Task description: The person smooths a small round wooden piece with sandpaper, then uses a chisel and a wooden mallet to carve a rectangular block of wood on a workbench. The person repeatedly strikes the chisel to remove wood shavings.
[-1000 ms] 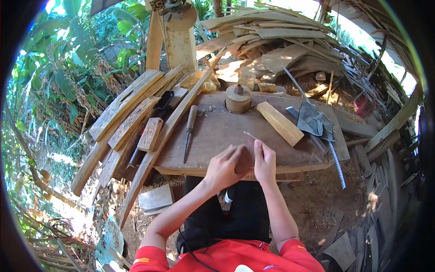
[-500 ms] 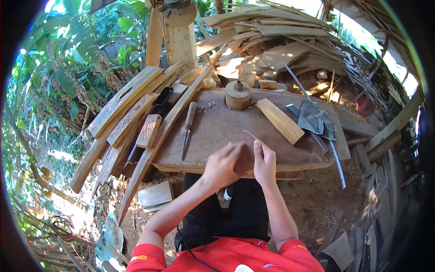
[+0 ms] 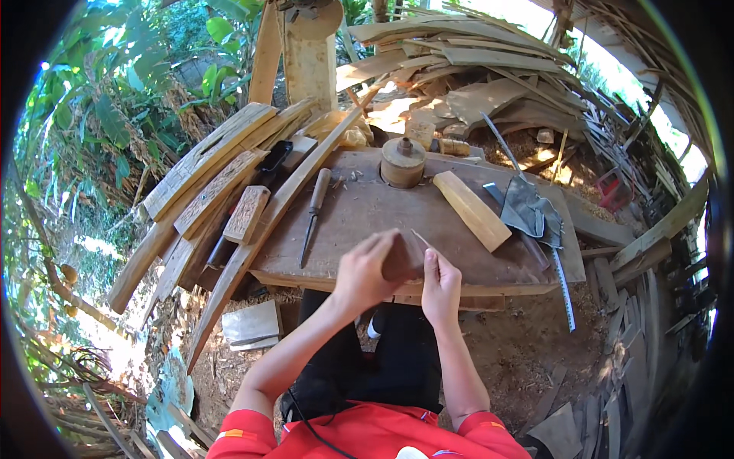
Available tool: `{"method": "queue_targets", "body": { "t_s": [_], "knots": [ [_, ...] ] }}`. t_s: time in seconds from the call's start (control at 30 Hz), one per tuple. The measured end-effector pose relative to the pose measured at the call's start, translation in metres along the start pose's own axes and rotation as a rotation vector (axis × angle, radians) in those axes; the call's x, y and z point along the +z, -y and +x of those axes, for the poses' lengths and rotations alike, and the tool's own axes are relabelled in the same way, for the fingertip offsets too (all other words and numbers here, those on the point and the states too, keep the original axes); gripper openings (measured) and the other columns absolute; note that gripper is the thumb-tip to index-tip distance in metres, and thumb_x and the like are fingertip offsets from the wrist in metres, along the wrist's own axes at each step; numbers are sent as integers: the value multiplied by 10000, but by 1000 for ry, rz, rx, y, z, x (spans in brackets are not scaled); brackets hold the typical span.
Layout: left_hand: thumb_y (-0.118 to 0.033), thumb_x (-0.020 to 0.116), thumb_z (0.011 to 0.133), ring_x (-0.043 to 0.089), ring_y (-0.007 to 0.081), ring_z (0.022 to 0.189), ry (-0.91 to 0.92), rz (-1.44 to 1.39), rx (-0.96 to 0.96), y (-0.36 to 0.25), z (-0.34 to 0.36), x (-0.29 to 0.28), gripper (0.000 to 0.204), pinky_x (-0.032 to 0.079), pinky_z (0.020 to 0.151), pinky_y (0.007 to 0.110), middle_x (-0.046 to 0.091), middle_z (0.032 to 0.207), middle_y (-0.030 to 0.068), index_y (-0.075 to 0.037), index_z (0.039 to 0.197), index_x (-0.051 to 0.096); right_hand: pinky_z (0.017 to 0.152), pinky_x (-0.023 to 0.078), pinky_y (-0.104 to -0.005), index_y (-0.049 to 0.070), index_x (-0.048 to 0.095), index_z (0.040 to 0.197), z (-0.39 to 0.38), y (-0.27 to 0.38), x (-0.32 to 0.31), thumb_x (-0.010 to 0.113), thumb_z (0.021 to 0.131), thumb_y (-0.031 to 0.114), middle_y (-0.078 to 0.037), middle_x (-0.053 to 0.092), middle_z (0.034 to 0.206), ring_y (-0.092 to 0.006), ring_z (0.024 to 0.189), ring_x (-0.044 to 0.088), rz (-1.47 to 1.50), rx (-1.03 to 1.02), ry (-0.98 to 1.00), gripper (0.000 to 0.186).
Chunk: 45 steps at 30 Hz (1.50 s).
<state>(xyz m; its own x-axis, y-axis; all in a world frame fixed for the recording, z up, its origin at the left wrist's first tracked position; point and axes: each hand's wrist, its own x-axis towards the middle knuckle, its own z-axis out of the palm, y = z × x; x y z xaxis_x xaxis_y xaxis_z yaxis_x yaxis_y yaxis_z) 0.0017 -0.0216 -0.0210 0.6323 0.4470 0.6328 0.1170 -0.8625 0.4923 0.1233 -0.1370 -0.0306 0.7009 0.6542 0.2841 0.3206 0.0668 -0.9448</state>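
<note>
My left hand [image 3: 359, 274] and my right hand [image 3: 441, 289] are raised over the near edge of the wooden workbench [image 3: 348, 222]. Between them is a thin, stiff brown sheet [image 3: 403, 258] resembling sandpaper, bent, with a pale edge up by my right thumb. My left fingers are closed round its left side and partly hide it. At its right side, my right thumb and fingers pinch the edge. A file with a wooden handle [image 3: 319, 191] lies on the bench to the left. To the right rests a planed wood block [image 3: 472, 210].
A round wooden piece with a knob [image 3: 402, 162] stands at the bench's far side. A grey cloth [image 3: 527, 210] lies over tools at right, near a metal ruler [image 3: 564, 291]. Long planks and a carved block [image 3: 247, 214] crowd the left; stacked boards [image 3: 466, 57] lie beyond.
The brown sheet has turned and shows more of its face between my hands. My left fingers have lifted slightly, and my right hand has moved a little nearer. The view has shifted slightly.
</note>
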Motion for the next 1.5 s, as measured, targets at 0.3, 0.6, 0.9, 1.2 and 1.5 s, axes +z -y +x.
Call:
{"method": "queue_targets", "body": {
  "t_s": [0.3,0.6,0.9,1.2,1.5],
  "knots": [
    [-287,955,762,598,467,1296,67,-348,-113,9,-1,20,800,501,1101,484,593,1404,265,11,1369,528,802,499,-275,-64,754,1136,14,6,1,538,1146,323,-10,710,962,-70,894,584,808,400,-161,443],
    [-271,993,656,627,448,1213,28,-156,-194,37,-1,3,819,495,1062,499,640,1302,248,16,1313,598,933,564,-349,-34,664,1380,4,-2,28,529,1138,235,-248,744,1244,-245,1089,737,34,-104,99,387],
    [-271,990,665,758,356,1019,-12,-191,-356,54,-20,-1,742,590,905,422,749,1088,209,25,1246,635,1037,547,-456,-61,665,1331,15,-8,39,545,1102,161,-292,669,1339,-430,1267,647,-50,-131,165,340],
    [-188,965,686,736,192,1011,-24,-130,-319,50,-17,1,664,588,913,370,760,1065,132,24,1224,639,998,564,-429,-68,679,1301,16,8,37,522,1123,210,-287,704,1271,-415,1223,682,-7,24,204,366],
    [-196,973,665,744,212,980,-51,-166,-337,57,-18,0,654,586,898,375,761,1041,136,23,1196,660,971,567,-411,-66,668,1296,5,25,45,555,1109,151,-282,723,1234,-402,1203,702,11,-286,137,308]
  ]
}}
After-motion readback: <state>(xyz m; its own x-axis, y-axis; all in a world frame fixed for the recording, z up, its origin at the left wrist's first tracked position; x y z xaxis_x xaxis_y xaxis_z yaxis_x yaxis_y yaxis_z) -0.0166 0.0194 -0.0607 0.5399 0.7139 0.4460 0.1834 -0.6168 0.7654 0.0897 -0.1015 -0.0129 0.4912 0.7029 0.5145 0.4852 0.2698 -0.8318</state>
